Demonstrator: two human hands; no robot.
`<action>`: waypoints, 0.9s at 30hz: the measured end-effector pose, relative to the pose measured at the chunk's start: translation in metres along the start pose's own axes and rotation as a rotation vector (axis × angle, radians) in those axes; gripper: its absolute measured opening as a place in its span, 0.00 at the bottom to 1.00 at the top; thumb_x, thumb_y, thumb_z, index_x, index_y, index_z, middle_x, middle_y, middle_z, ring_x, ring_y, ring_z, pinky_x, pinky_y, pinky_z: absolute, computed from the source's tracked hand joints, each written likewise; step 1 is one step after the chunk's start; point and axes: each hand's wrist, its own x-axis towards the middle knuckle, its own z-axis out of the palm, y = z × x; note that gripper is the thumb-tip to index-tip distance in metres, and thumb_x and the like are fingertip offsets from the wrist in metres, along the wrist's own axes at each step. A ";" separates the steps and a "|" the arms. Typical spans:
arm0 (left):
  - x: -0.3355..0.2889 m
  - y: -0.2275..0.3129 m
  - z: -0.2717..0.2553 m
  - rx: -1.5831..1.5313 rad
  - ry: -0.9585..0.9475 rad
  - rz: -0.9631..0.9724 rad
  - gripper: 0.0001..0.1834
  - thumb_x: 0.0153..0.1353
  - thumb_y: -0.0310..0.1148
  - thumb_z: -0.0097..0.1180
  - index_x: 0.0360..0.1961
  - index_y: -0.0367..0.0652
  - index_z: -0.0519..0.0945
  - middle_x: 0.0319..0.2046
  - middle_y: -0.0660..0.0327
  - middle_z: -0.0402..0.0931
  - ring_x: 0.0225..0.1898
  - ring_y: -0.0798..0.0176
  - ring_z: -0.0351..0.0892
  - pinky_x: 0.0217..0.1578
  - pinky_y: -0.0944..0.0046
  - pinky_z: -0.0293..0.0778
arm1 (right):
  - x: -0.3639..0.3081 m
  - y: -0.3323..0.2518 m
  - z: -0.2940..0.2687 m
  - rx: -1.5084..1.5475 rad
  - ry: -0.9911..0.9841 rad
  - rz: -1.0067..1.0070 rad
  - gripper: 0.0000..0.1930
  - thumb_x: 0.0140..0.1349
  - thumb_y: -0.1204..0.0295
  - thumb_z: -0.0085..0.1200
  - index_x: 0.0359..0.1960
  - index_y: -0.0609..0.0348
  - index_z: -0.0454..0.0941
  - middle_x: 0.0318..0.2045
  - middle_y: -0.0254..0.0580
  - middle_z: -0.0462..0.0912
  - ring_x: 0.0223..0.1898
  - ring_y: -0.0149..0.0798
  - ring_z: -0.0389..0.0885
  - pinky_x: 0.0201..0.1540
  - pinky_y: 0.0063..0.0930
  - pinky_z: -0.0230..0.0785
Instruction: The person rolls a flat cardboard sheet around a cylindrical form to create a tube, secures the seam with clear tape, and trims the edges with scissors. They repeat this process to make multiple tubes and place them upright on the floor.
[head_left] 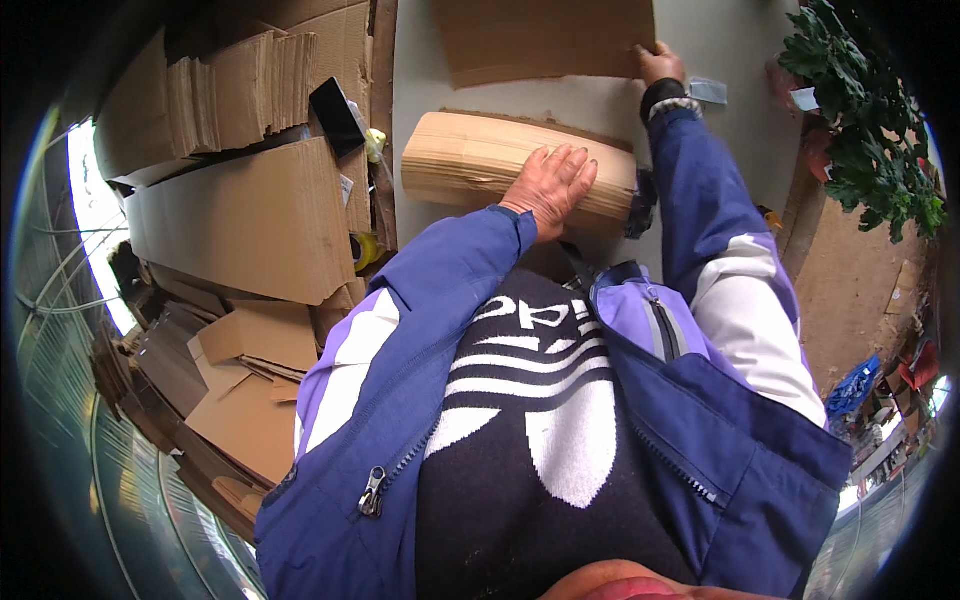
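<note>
My left hand (552,190) lies with its fingers stretched out on a long, pale tan stack (460,150) of thin layers with rounded corners. Whether the layers are wood or card I cannot tell. At the far side, my right hand (662,66) is closed on the right edge of a flat brown cardboard sheet (545,40), which runs out of the picture at the top. A dark, crumpled-looking piece (641,203) sits against the right end of the stack.
The work table (425,85) has a pale top, with a small light label-like piece (708,91) on it. At left stand stacks of folded cardboard (240,225), a dark phone or tablet (338,116) and a yellow tape roll (366,250). A leafy plant (850,110) hangs over the right side.
</note>
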 end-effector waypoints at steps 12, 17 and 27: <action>0.009 -0.004 -0.007 -0.022 -0.110 -0.033 0.55 0.35 0.43 0.73 0.68 0.42 0.62 0.66 0.49 0.63 0.69 0.45 0.60 0.67 0.43 0.57 | -0.125 -0.065 -0.103 -0.165 -0.409 -0.303 0.46 0.45 0.47 0.74 0.63 0.58 0.71 0.59 0.52 0.78 0.60 0.54 0.77 0.61 0.48 0.70; 0.008 0.004 -0.012 -0.035 -0.140 -0.070 0.55 0.40 0.48 0.71 0.70 0.42 0.60 0.68 0.50 0.61 0.71 0.47 0.58 0.69 0.44 0.53 | -0.267 -0.103 -0.138 -0.609 -0.602 -0.448 0.58 0.33 0.59 0.81 0.70 0.50 0.60 0.70 0.50 0.61 0.71 0.58 0.58 0.68 0.45 0.65; 0.096 -0.068 0.047 -0.358 -0.137 -0.265 0.15 0.64 0.39 0.57 0.49 0.46 0.83 0.50 0.52 0.79 0.56 0.46 0.76 0.58 0.53 0.71 | -0.298 -0.089 -0.130 -0.679 -0.482 -0.517 0.56 0.35 0.56 0.77 0.70 0.49 0.61 0.71 0.49 0.59 0.71 0.60 0.56 0.69 0.47 0.63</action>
